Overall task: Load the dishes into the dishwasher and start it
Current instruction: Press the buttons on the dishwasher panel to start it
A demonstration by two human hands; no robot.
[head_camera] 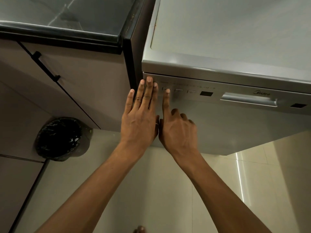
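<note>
The silver dishwasher [227,128] stands with its door closed, and no dishes show. Along the top of the door runs a control panel with three small buttons, a dark display [206,93] and a recessed handle [249,99]. My left hand [141,115] lies flat with straight fingers on the door's upper left corner. My right hand [176,126] has its index finger stretched out, the tip pressing the leftmost button [166,89]; its other fingers are curled in.
A dark glossy countertop [67,19] over pale cabinets with a black bar handle [46,66] stands to the left. A round bin with a black liner [58,138] sits on the tiled floor below the cabinet.
</note>
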